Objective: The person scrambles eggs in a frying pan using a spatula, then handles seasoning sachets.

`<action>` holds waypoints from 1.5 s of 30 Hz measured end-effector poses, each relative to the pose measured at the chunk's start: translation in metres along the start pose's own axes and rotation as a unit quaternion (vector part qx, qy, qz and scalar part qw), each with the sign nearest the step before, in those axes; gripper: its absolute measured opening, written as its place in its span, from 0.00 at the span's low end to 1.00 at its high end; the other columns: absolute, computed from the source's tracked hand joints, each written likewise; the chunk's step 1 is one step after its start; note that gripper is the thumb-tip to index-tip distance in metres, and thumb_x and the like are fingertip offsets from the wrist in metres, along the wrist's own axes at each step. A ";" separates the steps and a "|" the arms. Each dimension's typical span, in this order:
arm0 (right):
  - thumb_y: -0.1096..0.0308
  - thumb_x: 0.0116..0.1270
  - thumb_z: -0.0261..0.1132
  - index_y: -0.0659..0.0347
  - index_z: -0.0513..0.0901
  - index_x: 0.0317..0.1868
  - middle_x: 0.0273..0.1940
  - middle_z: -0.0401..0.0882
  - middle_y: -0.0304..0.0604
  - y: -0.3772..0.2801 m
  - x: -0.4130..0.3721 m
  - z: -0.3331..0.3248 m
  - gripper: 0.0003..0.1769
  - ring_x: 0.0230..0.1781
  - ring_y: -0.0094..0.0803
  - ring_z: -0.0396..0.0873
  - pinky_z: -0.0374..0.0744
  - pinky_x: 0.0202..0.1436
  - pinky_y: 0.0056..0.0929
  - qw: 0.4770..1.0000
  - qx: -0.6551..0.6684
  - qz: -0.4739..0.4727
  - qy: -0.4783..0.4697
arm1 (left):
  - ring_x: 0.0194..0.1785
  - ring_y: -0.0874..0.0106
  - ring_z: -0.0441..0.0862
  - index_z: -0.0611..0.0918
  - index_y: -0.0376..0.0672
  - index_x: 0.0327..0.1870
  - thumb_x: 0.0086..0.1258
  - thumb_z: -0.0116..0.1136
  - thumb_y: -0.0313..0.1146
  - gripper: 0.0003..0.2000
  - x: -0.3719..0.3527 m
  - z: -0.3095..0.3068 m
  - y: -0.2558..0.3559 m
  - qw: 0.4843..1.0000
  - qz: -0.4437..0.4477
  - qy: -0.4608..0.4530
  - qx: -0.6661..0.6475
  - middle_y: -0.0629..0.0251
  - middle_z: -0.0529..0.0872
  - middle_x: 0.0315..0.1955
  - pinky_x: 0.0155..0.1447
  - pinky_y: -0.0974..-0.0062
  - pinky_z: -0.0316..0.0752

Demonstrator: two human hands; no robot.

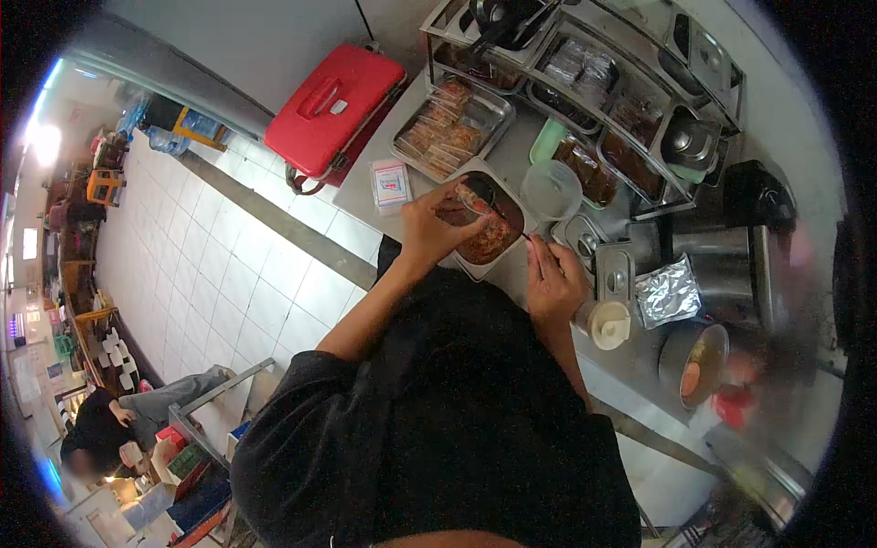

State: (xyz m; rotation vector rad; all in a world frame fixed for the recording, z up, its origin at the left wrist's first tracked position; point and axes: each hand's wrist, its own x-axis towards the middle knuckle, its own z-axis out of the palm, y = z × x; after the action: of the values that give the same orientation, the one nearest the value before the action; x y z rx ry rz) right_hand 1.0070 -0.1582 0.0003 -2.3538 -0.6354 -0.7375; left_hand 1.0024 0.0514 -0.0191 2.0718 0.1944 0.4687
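Dark, the small cup (476,195) is pinched in the curled left hand (427,230) over a steel tray (470,268) of reddish-brown food, while the right hand (554,281) rests half-closed beside it, its grasp unclear; portioning seems underway, and the next move calls for keeping the cup level.
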 end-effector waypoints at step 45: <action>0.70 0.60 0.73 0.54 0.89 0.47 0.35 0.81 0.40 0.011 -0.004 0.017 0.13 0.33 0.35 0.80 0.78 0.36 0.32 0.999 0.019 0.031 -0.006 | 0.36 0.71 0.89 0.82 0.38 0.53 0.47 0.80 0.38 0.30 0.006 0.006 -0.024 0.995 0.041 0.031 -0.086 0.57 0.89 0.33 0.40 0.75 0.82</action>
State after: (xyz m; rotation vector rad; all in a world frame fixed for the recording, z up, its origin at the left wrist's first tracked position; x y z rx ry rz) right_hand 1.0163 -0.1561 -0.0180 -2.3341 -0.5745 -0.6799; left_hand 1.0117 0.0614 -0.0409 1.9042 0.1017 0.5794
